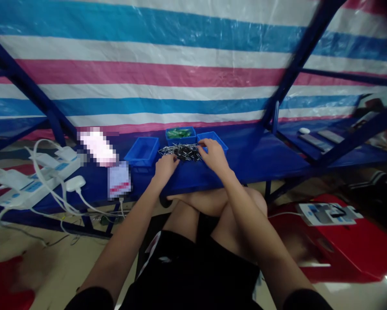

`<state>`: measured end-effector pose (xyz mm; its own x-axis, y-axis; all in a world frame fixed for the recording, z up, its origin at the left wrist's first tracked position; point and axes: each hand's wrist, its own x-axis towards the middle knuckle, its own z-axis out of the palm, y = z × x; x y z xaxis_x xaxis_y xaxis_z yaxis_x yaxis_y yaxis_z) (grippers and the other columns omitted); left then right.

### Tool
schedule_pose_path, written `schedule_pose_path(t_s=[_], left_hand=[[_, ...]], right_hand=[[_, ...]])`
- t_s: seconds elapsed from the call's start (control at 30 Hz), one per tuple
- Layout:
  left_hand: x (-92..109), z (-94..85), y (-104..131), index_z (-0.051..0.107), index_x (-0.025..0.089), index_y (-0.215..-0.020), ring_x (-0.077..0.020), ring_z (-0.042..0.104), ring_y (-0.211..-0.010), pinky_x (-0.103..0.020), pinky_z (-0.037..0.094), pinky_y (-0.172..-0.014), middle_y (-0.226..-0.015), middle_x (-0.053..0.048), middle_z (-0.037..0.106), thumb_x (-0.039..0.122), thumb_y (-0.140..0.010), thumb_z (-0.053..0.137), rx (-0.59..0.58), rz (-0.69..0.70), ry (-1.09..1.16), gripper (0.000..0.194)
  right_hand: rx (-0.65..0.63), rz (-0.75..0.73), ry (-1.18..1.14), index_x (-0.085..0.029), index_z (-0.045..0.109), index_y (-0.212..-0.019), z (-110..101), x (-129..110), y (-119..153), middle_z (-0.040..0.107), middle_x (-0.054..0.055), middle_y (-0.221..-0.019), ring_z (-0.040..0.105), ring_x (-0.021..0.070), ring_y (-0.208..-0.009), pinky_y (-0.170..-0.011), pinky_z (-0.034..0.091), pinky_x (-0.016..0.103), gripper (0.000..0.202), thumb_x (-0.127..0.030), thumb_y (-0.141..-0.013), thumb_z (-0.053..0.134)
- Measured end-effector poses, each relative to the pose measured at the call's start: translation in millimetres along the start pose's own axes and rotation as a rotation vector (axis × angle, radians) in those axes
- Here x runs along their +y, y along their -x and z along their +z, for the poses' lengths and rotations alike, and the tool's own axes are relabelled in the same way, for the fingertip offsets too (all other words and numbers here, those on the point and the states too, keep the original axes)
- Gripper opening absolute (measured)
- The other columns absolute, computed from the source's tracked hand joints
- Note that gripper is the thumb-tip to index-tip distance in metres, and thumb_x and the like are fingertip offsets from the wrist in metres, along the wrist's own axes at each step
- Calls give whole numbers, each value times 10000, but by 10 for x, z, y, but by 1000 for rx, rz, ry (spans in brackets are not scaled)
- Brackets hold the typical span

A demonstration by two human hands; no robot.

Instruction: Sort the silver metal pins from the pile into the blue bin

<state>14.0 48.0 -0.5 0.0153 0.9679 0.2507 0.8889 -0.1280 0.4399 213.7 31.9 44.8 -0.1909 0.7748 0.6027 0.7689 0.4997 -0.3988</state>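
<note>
Running beneath both hands, the blue table [254, 157] has a loose pile on it, so a forearm sweep could scatter pieces towards the near edge. Outward from the left forearm, white cables [64, 189] hang in loops; swinging that arm wide could snag one. The right hand [214, 156] overlaps the right bin [220, 140], and a knuckle catching its rim could shove it. Beyond the fingertips, the middle bin [180, 141] sits close behind the pile, so a careless flick might mix dark pieces with the green pieces [179, 132]. The thin black-and-silver pieces [184, 151] lie crossed between the two hands; lifting one could drag others along, as they look tangled.

The right fingers curve loosely, seemingly parted, at the pile's right end; the left hand [165, 168] has its fingertips drawn narrowly together at the pile's near left side. I cannot tell whether either grip holds a piece. Left of the left hand, pixelation masks two items. The right hand hides the right bin's nearer left part, and blur obscures individual ends and the fingertip contacts.
</note>
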Motion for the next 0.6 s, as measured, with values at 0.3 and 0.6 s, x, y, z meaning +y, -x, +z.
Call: schedule_pose_path(t_s=[0.3, 0.6], left_hand=[[-94, -52, 220, 596, 174, -778, -164, 570, -613, -252, 419, -603, -665, -34, 617, 350, -785, 498, 103, 21, 361, 201], [-90, -48, 377, 577, 163, -803, -143, 578, -648, -243, 465, -607, -716, -22, 610, 382, -790, 507, -37, 131, 671, 230]], right_hand=[[-304, -6, 51, -167, 548, -1046, 128, -205, 174, 583, 85, -999, 536, 181, -935, -810, 396, 278, 213, -248, -873, 452], [-436, 35, 124, -190, 525, -1077, 300, -337, 320, 607, 79, -1031, 566, 178, -936, -738, 414, 249, 234, -291, -915, 391]])
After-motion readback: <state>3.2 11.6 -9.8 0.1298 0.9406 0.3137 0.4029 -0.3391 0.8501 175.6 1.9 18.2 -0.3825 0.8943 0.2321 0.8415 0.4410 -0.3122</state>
